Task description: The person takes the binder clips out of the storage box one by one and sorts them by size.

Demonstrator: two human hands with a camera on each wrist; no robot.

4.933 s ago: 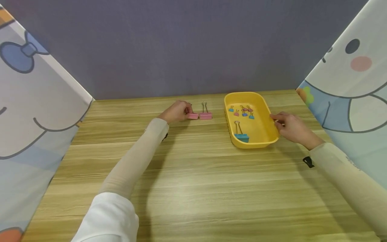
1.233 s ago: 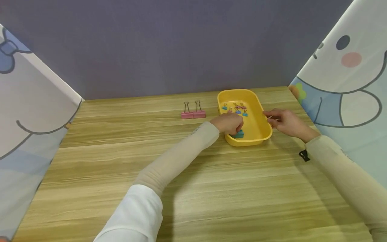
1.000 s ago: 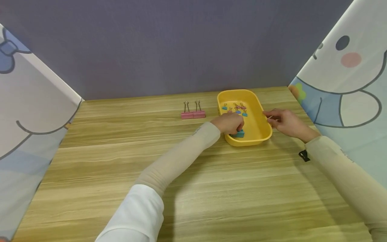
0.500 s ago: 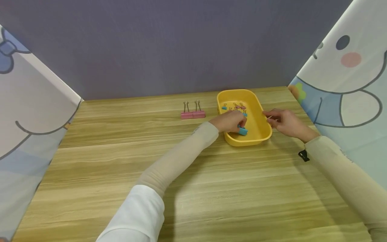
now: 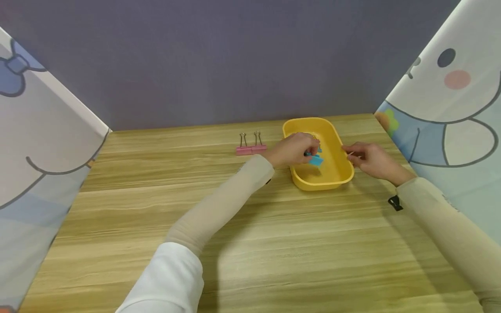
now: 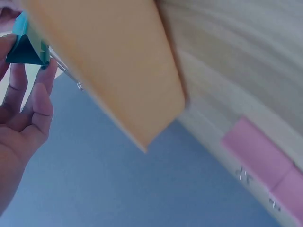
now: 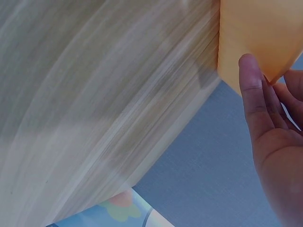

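A large blue-green binder clip (image 5: pixel 315 161) is pinched between the thumb and fingers of my left hand (image 5: pixel 295 149), raised over the yellow tray (image 5: pixel 322 186). In the left wrist view the same clip (image 6: pixel 27 46) shows its triangular end, its wire handles pointing away. My right hand (image 5: pixel 371 161) grips the tray's right rim; in the right wrist view its fingers and thumb pinch the tray wall (image 7: pixel 236 42). Two large pink binder clips, one on the left (image 5: pixel 243 151) and one on the right (image 5: pixel 259 149), sit side by side on the table, handles upward.
Small binder clips lie in the tray; a blue one (image 5: pixel 319 150) shows, and my left hand hides most others. The wooden table (image 5: pixel 250 243) ends at a grey back panel (image 5: pixel 235 61), with cartoon-printed panels on both sides.
My left hand has gone from the left pink clip into the tray, taken hold of the blue-green clip and lifted it off the tray floor. My right hand keeps its grip on the rim.
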